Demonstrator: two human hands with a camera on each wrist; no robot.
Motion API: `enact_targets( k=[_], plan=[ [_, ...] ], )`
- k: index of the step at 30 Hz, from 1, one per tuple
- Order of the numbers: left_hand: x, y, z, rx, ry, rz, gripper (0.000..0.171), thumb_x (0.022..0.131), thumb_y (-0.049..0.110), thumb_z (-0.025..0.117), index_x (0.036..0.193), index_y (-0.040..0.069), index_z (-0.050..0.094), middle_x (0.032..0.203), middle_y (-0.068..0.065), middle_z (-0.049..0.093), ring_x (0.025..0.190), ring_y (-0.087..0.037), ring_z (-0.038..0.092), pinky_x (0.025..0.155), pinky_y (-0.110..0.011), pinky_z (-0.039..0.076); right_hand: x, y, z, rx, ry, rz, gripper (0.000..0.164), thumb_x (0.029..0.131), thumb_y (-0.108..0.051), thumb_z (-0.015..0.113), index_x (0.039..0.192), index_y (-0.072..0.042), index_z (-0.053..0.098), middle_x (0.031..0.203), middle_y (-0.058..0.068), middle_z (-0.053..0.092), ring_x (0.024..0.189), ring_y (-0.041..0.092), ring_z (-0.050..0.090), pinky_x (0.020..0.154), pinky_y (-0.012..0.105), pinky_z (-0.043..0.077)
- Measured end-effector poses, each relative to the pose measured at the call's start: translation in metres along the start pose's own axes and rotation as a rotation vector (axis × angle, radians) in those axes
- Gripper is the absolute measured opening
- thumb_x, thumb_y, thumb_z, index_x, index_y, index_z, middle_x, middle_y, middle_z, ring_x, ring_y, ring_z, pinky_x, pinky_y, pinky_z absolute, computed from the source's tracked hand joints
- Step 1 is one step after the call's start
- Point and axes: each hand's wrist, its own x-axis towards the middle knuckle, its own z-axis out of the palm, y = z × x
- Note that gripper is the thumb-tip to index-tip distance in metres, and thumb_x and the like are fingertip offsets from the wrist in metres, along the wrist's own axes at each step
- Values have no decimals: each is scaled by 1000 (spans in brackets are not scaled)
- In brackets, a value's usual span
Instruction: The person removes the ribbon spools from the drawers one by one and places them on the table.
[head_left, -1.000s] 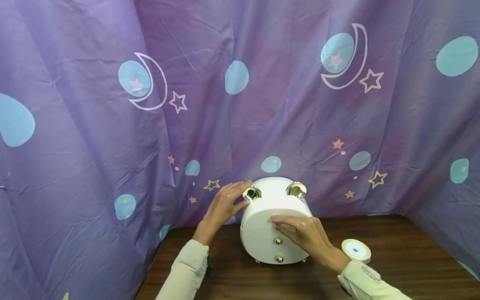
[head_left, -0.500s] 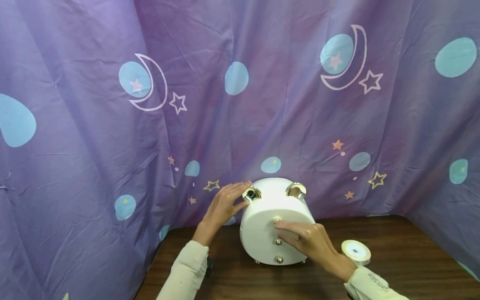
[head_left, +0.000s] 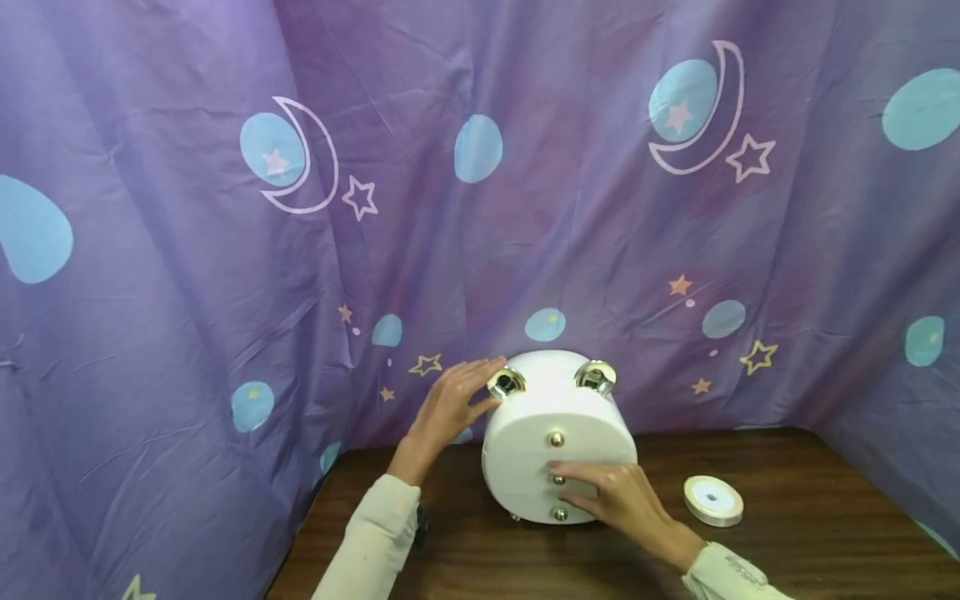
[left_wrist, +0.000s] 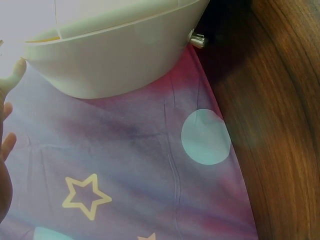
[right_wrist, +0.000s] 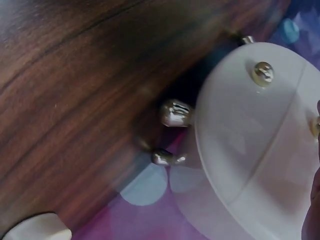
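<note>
A white round box (head_left: 555,417) lies on its side at the back of the dark wooden table (head_left: 787,542), its flat face toward me with three gold studs in a column. Two gold ring fittings (head_left: 506,383) sit on its upper curve. My left hand (head_left: 450,404) rests against the box's upper left side, fingertips by the left ring. My right hand (head_left: 611,496) lies with straight fingers on the lower face, next to the middle stud (head_left: 557,479). The left wrist view shows the box's curved wall (left_wrist: 110,55). Its face (right_wrist: 255,140) and small metal feet (right_wrist: 175,112) show in the right wrist view.
A cream ribbon spool (head_left: 712,500) lies flat on the table right of the box, and its edge (right_wrist: 35,230) also shows in the right wrist view. Purple cloth (head_left: 525,208) with moons and stars hangs behind and on both sides, reaching under the box (left_wrist: 150,165).
My right hand has slid down the box's face from the top stud to the middle one, uncovering the top stud. The left hand has stayed on the upper left side.
</note>
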Motion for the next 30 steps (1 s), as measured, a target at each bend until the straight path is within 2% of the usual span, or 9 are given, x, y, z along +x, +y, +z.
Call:
enact_targets(
  k=[4, 7, 11, 15, 22, 27, 30],
  plan=[
    [1, 1, 1, -5, -1, 2, 73, 81, 21, 91, 146, 9, 60, 145, -5, 63, 129, -24, 63, 116, -41, 46, -3, 3, 7, 8, 12, -37, 52, 64, -13, 96, 113, -21, 81, 111, -9, 79, 91, 9, 77, 81, 24, 62],
    [1, 2, 0, -11, -8, -5, 73, 82, 21, 91, 147, 9, 60, 145, -4, 62, 130, -23, 63, 117, -40, 45, -4, 4, 10, 3, 22, -58, 46, 68, -11, 93, 112, -22, 81, 111, -9, 79, 91, 8, 77, 80, 23, 62],
    [2, 2, 0, -11, -9, -6, 74, 82, 21, 90, 147, 10, 59, 146, -4, 62, 130, -23, 62, 117, -39, 44, -4, 5, 12, -3, 31, -59, 42, 72, -9, 89, 111, -23, 81, 111, -11, 78, 91, 7, 76, 79, 23, 62],
    [1, 2, 0, -7, -5, -11, 74, 82, 21, 91, 147, 10, 59, 145, -4, 62, 129, -23, 63, 117, -40, 44, -3, 6, 12, -8, 28, -63, 43, 71, -7, 90, 110, -22, 82, 110, -11, 78, 90, 7, 76, 78, 23, 62],
    [3, 2, 0, 1, -5, -9, 73, 82, 22, 90, 147, 10, 60, 145, -4, 63, 129, -23, 63, 116, -40, 45, -4, 4, 9, -25, 36, -68, 39, 73, -12, 87, 110, -25, 82, 108, -14, 78, 90, 5, 76, 76, 21, 61],
    [2, 2, -1, -6, -5, -15, 72, 82, 22, 90, 147, 10, 60, 144, -4, 63, 129, -23, 63, 116, -41, 45, -4, -4, 5, -15, 40, -89, 32, 80, -18, 85, 112, -25, 82, 106, -13, 79, 88, 5, 76, 74, 21, 62],
    [1, 2, -1, -9, -4, -16, 71, 83, 21, 90, 147, 10, 60, 145, -4, 63, 129, -23, 63, 116, -41, 46, -4, -9, 3, -13, 46, -99, 22, 90, -24, 81, 112, -26, 81, 106, -14, 79, 87, 4, 76, 72, 21, 61]
  ],
)
